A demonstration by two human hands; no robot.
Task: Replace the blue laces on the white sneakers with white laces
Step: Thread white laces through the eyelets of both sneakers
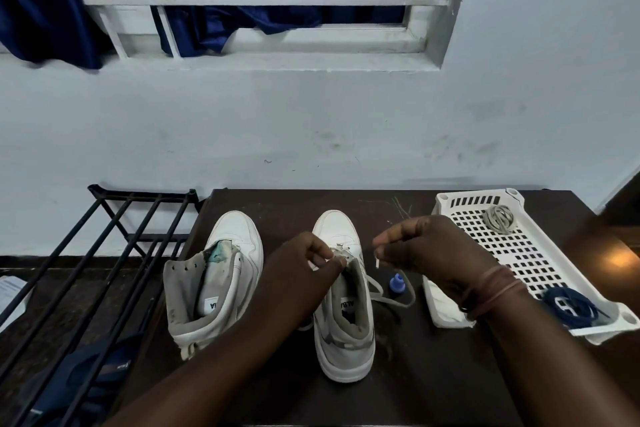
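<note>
On the dark table (433, 374) below a window, left hand (294, 274) pinching sneaker (343, 315), right hand (429, 250) fingers pinching lace tip (377, 263)

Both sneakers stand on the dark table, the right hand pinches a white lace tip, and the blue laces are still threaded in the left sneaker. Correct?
Not quite. The head view shows the blue laces lying in the white basket, and the left sneaker has bare eyelets. The rest holds: the right hand pinches the white lace tip.

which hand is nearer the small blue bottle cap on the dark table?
Right. The right hand hangs just above and to the right of the small blue bottle cap, pinching a white lace tip. The left hand is farther left, at the right white sneaker.
</note>
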